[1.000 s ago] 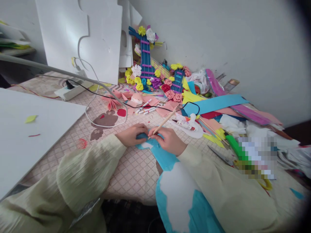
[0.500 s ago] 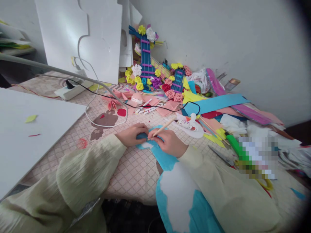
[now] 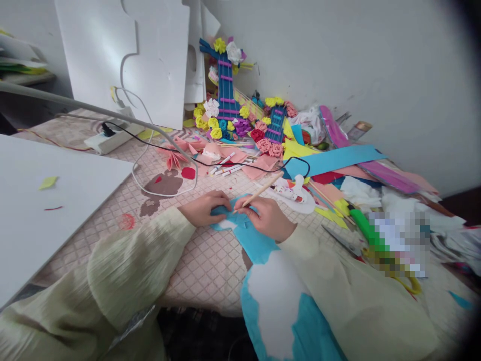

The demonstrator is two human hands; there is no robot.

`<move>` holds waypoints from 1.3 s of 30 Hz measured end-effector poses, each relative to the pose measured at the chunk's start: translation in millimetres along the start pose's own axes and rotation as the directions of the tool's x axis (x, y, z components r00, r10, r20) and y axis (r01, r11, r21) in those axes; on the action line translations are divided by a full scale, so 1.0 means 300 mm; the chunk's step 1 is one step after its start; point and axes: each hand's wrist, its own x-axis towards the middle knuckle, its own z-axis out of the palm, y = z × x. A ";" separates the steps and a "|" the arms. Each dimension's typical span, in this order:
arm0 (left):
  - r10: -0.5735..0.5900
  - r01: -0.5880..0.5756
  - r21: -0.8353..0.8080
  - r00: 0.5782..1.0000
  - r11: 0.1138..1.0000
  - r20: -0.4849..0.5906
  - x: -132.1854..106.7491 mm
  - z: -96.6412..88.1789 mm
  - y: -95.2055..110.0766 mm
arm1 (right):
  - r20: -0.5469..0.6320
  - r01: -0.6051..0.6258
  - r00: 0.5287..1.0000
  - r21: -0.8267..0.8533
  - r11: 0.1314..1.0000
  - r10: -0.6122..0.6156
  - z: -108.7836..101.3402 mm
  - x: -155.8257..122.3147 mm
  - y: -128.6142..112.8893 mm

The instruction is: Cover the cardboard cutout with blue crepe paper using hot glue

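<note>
My left hand (image 3: 205, 207) presses its curled fingers down on the top end of a blue paper sheet (image 3: 252, 239) that lies on the patterned table and hangs over its near edge. My right hand (image 3: 267, 216) rests on the same sheet and pinches a thin wooden stick (image 3: 258, 190), whose tip meets the paper between my two hands. The stick slants up and to the right. Both sleeves are pale yellow-green.
A white board (image 3: 41, 200) lies at the left. A power strip (image 3: 107, 140) and black and white cables (image 3: 165, 170) cross the table behind my hands. Paper flowers (image 3: 240, 120), coloured paper scraps, markers (image 3: 225, 168) and scissors (image 3: 345, 243) crowd the back and right.
The stick in my right hand has tilted a little and its far end has shifted right. My right hand has moved slightly to the right on the blue paper.
</note>
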 end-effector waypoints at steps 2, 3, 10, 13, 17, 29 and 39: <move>-0.004 0.004 -0.003 1.000 1.000 0.003 0.001 -0.002 0.003 | -0.014 0.002 1.000 -0.011 1.000 -0.002 -0.005 -0.002 0.003; -0.007 0.007 -0.003 1.000 1.000 0.006 0.002 -0.003 0.004 | -0.005 0.002 1.000 -0.012 1.000 -0.002 -0.007 -0.004 0.004; -0.004 0.004 -0.006 1.000 1.000 0.006 0.003 0.000 0.005 | -0.034 -0.022 0.999 -0.028 0.999 0.021 -0.012 -0.020 0.008; 0.001 -0.001 -0.006 1.000 1.000 0.004 0.003 -0.001 0.005 | -0.014 -0.013 1.000 -0.021 1.000 0.013 -0.012 -0.023 0.013; 0.003 -0.003 0.002 1.000 1.000 0.018 0.003 -0.006 0.008 | -0.043 -0.023 0.999 -0.018 1.000 0.022 -0.014 -0.026 0.014; 0.040 -0.041 0.029 0.999 0.999 0.016 -0.006 -0.003 0.002 | -0.240 -0.182 0.958 -0.074 0.981 0.159 -0.152 -0.079 -0.033; 0.107 -0.110 0.115 0.994 0.987 0.033 -0.002 0.002 0.020 | -0.282 -0.560 0.828 -0.368 0.742 0.485 -0.370 -0.430 0.037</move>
